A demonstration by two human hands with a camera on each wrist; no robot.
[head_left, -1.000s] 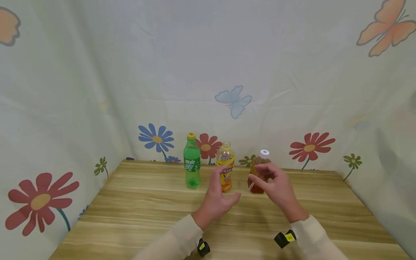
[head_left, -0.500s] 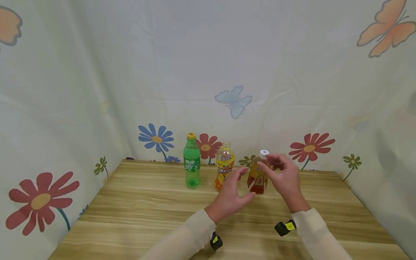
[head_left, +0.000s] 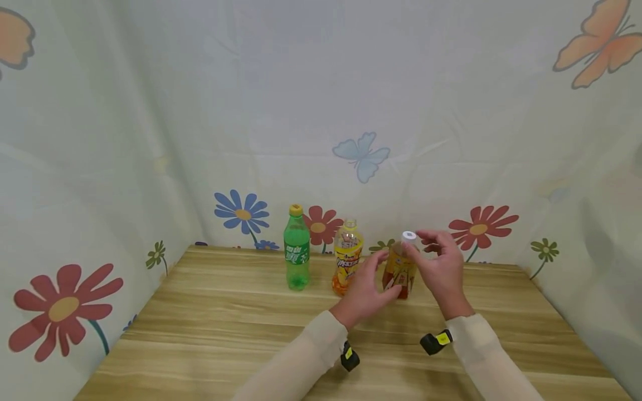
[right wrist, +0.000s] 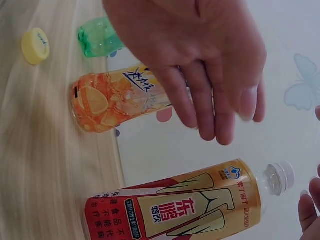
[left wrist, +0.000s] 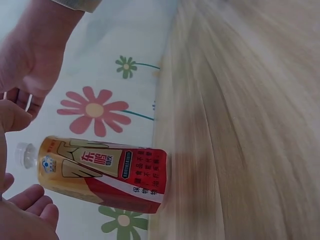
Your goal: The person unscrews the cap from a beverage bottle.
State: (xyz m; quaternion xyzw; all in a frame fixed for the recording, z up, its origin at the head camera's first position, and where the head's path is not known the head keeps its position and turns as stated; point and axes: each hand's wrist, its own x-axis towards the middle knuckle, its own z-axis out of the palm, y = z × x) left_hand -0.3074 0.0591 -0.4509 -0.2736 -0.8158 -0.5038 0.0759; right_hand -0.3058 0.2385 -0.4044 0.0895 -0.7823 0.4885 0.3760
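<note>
An energy drink bottle (head_left: 399, 273) in gold and red with a white cap (head_left: 409, 236) stands upright toward the right of the tabletop. My left hand (head_left: 365, 295) is at its left side, fingers spread and thumb apart. Near the cap, on the right, my right hand (head_left: 443, 273) has its fingers loosely bent, with a small gap between them and the cap in both wrist views. Just left of this bottle stands an orange drink bottle (head_left: 347, 262) without a cap, its lower part partly hidden by my left hand. A yellow cap (right wrist: 35, 46) lies on the table.
Farther left stands a green soda bottle (head_left: 297, 253) with a yellow cap on. All the bottles are on a wood-grain table (head_left: 225, 323), close to its back edge. A flowered curtain (head_left: 281, 111) hangs behind and at both sides.
My left hand has moved right, from before the orange drink bottle to the energy drink bottle. My right hand has risen a little toward the white cap. The bottles stay in place.
</note>
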